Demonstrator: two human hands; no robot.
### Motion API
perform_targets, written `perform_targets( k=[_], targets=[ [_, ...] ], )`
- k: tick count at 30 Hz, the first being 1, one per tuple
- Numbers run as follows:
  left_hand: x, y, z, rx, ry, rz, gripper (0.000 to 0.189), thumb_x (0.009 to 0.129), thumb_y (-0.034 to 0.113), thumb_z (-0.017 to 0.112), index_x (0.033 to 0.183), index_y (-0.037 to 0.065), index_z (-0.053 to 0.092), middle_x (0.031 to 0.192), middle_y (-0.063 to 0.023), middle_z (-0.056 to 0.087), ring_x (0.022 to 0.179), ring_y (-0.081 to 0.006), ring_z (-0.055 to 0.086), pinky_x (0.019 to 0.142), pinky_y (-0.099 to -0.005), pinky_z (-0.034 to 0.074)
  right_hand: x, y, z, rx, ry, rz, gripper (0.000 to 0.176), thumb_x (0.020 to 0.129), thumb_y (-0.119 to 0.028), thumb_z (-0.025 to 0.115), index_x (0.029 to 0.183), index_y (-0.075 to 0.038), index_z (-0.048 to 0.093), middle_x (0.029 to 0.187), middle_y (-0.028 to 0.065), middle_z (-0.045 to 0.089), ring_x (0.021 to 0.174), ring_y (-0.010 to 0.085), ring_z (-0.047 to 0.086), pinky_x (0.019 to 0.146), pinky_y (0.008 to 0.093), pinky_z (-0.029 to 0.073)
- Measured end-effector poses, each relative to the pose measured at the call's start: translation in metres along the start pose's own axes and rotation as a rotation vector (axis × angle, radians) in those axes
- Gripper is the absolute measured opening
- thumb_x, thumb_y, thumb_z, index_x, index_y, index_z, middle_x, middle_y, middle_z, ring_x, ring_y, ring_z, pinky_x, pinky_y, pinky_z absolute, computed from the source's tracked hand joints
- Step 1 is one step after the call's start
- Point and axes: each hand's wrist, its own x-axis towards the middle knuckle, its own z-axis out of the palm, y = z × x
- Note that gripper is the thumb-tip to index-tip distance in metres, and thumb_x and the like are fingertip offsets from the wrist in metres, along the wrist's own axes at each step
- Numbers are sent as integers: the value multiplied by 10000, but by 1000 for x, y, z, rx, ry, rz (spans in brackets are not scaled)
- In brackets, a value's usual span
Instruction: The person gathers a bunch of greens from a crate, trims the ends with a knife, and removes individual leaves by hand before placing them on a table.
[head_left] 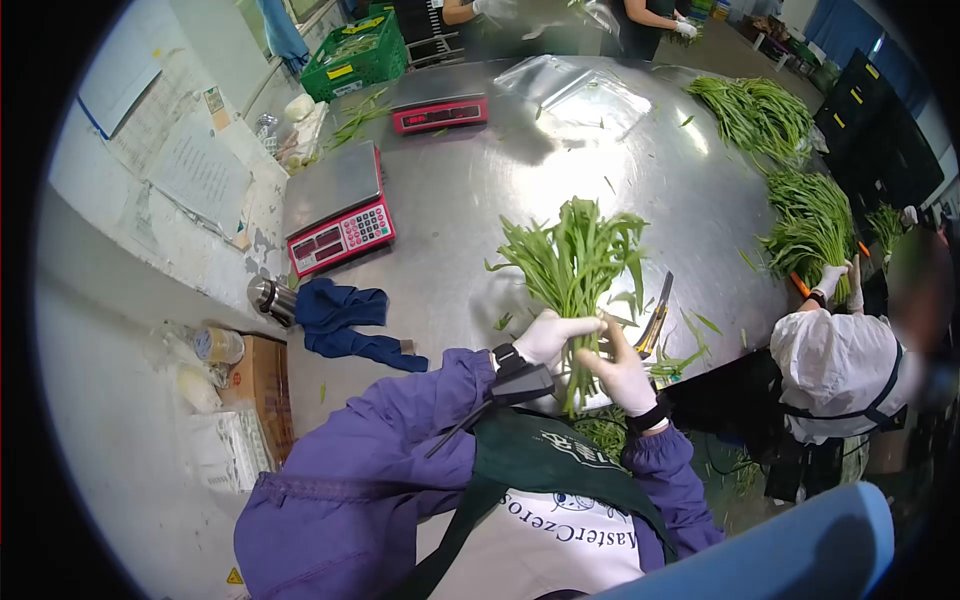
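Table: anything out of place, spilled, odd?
Loose leaf scraps lie scattered over the steel table, and a crumpled blue cloth sits by the nearer scale. A knife lies near the edge beside the held greens bundle.

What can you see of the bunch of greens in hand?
The bunch of greens is a sheaf of long thin stalks with narrow leaves, bright green. The leaves fan out at the far end; the stalks are gathered tight at the near end, cut ends poking out below. It is held over the edge of the steel table, gripped by the gloved left hand, with the gloved right hand holding just below.
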Motion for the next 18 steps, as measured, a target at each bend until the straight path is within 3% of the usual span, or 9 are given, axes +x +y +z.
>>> perform_targets(
  k=[1,3,4,5,8,11,13,15,18],
  targets=[
    [2,2,4,-127,64,-29,170,864,70,594,1017,-5,596,915,-61,640,852,-163,617,787,-303,499,-1,2,5,-77,-40,-100,693,802,-242,707,1339,34,366,1197,142,538,1081,186,524,843,294,471],
    [15,2,-5,-470,92,-275,148,877,76,576,1007,7,586,899,-60,622,829,-175,608,780,-321,504,-2,7,14,146,-152,84,567,821,-210,690,1270,25,437,1109,111,582,1004,164,560,816,280,477],
    [15,3,-6,-500,93,-314,141,883,75,564,1012,19,579,905,-68,612,830,-185,603,792,-334,506,-4,-1,17,377,-176,190,396,839,-171,669,1156,5,510,968,58,617,861,123,591,750,246,479],
    [14,3,-5,-502,94,-312,141,883,75,564,1012,19,579,905,-68,612,830,-185,603,792,-334,506,-3,0,16,376,-179,190,396,839,-171,669,1156,5,510,968,58,617,861,123,591,750,246,479],
    [7,2,-1,-425,131,-182,146,880,68,567,1011,7,582,908,-82,616,848,-193,609,814,-338,501,-1,7,10,333,-221,248,279,849,-148,650,1069,-13,545,839,8,602,699,83,558,634,223,453],
    [1,3,2,99,63,103,224,866,81,596,1061,-30,587,981,-81,634,861,-156,615,782,-297,498,3,17,6,268,-238,268,274,849,-154,647,1060,-10,546,823,8,592,681,82,544,619,225,445],
    [-5,2,2,226,116,104,231,861,98,605,1068,-5,600,966,-60,640,823,-120,606,741,-272,499,4,12,2,216,-257,240,253,855,-160,638,1034,-5,548,795,10,580,667,88,538,608,235,443],
    [-4,6,-5,290,138,0,251,858,114,619,1082,4,597,997,-57,634,865,-120,597,770,-273,492,11,16,-2,217,-288,246,248,855,-167,639,1022,-5,552,779,9,577,654,87,531,597,238,437],
    [-7,8,-7,355,63,52,346,862,157,637,1160,2,552,1080,-59,608,966,-124,571,854,-280,464,15,1,-19,153,-284,295,192,850,-150,636,962,-8,572,743,5,564,613,84,511,568,233,417]
  ],
)
